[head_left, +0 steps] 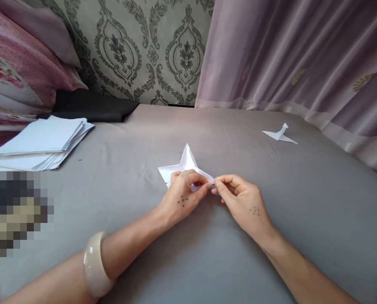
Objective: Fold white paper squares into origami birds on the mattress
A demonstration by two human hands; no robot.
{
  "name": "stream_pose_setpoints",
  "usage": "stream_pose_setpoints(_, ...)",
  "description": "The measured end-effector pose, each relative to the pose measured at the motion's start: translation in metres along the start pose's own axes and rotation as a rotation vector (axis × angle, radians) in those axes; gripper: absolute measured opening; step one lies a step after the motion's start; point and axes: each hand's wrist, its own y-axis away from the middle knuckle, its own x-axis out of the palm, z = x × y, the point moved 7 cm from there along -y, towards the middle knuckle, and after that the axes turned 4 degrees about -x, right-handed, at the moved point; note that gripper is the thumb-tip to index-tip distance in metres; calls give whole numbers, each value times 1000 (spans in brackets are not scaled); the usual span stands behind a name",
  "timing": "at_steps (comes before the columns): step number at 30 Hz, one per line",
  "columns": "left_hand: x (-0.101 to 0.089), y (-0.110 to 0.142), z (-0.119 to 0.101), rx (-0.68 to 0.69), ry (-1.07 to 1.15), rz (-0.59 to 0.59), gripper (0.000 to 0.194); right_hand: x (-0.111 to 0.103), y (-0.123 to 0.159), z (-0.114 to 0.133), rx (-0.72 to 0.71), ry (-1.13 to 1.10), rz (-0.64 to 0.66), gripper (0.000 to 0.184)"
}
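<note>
A white folded paper [188,159] with pointed corners lies near the middle of the grey surface, one point aimed away from me and another to the left. My left hand [186,192] covers its near part, thumb and fingers closed on the paper close to its right-hand point. That same point is pinched at its tip between the thumb and fingers of my right hand [241,198]. The two hands are almost touching there. What lies under my left palm is hidden.
Toward the right back stands a small folded paper figure [280,134]. A stack of white paper sheets [39,137] lies at the left, in front of a folded black cloth [93,105]. Purple curtains [286,55] hang along the right; a pixelated patch [14,215] hides something at lower left.
</note>
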Motion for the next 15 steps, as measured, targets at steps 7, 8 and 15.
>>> stream_pose_setpoints(7,0,-1,10,-136,118,23,17,2,2,2,11,25,-11,19)
stream_pose_setpoints(8,0,-1,11,-141,130,20,18,2,2,2,13,28,-8,20)
stream_pose_setpoints(15,1,0,17,-188,219,32,27,2,1,6,-23,67,17,18)
